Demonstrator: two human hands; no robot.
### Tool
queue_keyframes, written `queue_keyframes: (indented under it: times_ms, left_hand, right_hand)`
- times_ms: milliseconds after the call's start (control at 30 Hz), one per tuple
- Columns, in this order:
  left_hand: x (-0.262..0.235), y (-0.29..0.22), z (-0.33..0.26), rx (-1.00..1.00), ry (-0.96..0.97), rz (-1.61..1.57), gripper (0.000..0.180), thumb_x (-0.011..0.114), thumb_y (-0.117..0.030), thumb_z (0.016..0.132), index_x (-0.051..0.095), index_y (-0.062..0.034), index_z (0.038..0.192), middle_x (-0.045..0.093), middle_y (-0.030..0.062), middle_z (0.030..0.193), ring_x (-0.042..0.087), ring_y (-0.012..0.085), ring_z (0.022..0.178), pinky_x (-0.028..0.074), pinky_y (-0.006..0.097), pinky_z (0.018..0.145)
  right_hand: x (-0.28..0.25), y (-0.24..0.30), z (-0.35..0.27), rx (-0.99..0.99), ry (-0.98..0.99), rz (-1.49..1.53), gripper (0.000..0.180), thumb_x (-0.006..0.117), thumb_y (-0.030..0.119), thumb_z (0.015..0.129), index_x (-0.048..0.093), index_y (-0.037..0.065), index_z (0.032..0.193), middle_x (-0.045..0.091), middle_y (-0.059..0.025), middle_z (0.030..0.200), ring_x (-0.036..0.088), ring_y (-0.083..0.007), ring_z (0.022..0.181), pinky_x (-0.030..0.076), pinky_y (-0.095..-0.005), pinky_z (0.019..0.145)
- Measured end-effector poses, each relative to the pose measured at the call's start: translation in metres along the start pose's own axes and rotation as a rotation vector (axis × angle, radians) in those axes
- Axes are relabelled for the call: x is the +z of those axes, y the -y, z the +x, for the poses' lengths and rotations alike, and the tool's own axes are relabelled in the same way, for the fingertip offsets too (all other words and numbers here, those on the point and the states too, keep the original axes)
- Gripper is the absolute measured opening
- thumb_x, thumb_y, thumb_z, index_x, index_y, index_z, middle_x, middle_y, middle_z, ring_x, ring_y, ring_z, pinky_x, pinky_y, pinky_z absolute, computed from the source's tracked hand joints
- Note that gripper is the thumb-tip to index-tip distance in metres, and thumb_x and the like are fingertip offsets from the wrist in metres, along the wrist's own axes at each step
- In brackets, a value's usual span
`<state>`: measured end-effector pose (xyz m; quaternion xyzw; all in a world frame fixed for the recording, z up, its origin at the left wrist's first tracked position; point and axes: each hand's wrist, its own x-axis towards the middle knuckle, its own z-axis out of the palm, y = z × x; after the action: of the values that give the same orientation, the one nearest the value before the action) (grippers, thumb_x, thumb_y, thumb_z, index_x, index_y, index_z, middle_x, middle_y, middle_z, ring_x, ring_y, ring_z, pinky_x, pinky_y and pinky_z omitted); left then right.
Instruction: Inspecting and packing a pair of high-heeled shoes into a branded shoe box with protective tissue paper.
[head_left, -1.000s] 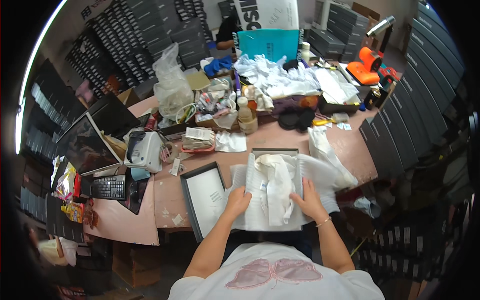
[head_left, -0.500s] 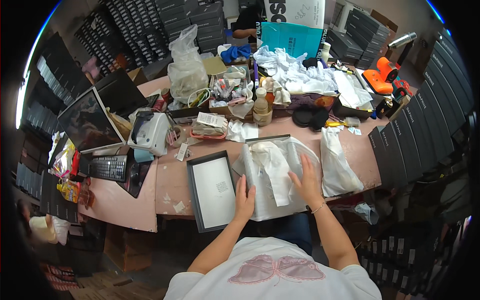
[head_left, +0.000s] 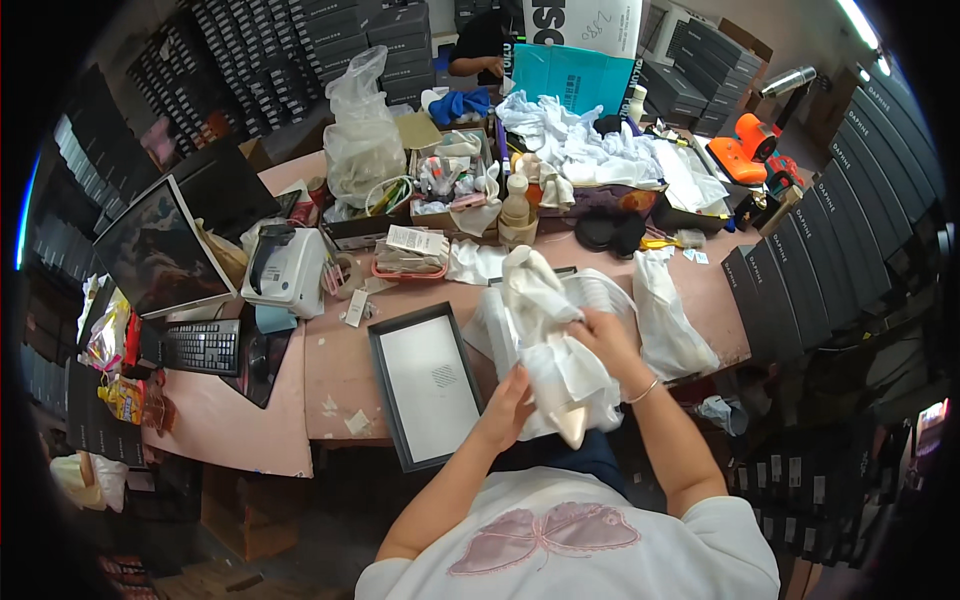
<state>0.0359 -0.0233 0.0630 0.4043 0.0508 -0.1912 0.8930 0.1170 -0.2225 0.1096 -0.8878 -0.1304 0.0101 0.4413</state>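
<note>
A cream pointed-toe shoe (head_left: 571, 424), partly wrapped in white tissue paper (head_left: 540, 300), is held up over a lined shoebox. Its toe sticks out of the lower end of the wrap, pointing toward me. My right hand (head_left: 612, 348) is closed on the wrap's right side. On the other side my left hand (head_left: 506, 408) presses its closed fingers against the wrap, the fingertips partly hidden. Below, white padded lining (head_left: 605, 290) shows in the box, mostly covered by the shoe and my hands. A dark-rimmed box lid (head_left: 420, 385) with a white inside lies to the left.
A white wrapped bundle (head_left: 672, 315) lies right of the box. Stacked dark shoeboxes (head_left: 800, 270) border the table's right. Along the back stand a bottle (head_left: 517, 210), a tray of tags (head_left: 412, 252) and heaped white paper (head_left: 590, 140). A printer (head_left: 290, 268) and keyboard (head_left: 203, 343) are left.
My hands have closed on the tissue-wrapped shoe and lifted it from the box. The shoe's toe now shows below the paper. The whole view has shifted slightly.
</note>
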Motion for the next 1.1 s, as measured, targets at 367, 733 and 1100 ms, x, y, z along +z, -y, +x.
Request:
queue_keyframes:
  times_ms: [367, 733, 1100]
  left_hand:
    - [0.051, -0.036, 0.006, 0.295, -0.211, -0.003, 0.078, 0.059, -0.006, 0.082, 0.016, -0.0083, 0.148, 0.042, 0.0133, 0.135, 0.049, 0.0233, 0.119, 0.047, 0.037, 0.095]
    - [0.023, -0.055, 0.039, 0.065, 0.065, -0.120, 0.059, 0.052, -0.043, 0.096, 0.037, -0.0079, 0.141, 0.047, 0.0095, 0.137, 0.040, 0.0229, 0.129, 0.035, 0.046, 0.104]
    - [0.076, -0.101, 0.075, 0.268, -0.018, 0.086, 0.023, 0.055, -0.023, 0.097, 0.061, -0.0072, 0.113, 0.065, 0.0037, 0.113, 0.060, 0.0148, 0.104, 0.046, 0.035, 0.093]
  right_hand:
    - [0.010, 0.043, -0.086, 0.142, 0.191, 0.570, 0.039, 0.057, 0.019, 0.093, 0.053, -0.001, 0.126, 0.061, -0.0090, 0.113, 0.062, -0.0154, 0.094, 0.049, -0.0289, 0.082]
    - [-0.016, 0.005, -0.082, 0.087, 0.171, 0.982, 0.045, 0.069, 0.015, 0.084, 0.055, -0.001, 0.123, 0.061, -0.0064, 0.119, 0.057, -0.0130, 0.107, 0.047, -0.0293, 0.091]
    - [-0.051, -0.009, -0.074, -0.020, 0.004, 0.888, 0.053, 0.071, 0.017, 0.081, 0.051, -0.001, 0.127, 0.061, -0.0077, 0.119, 0.056, -0.0163, 0.111, 0.044, -0.0307, 0.095]
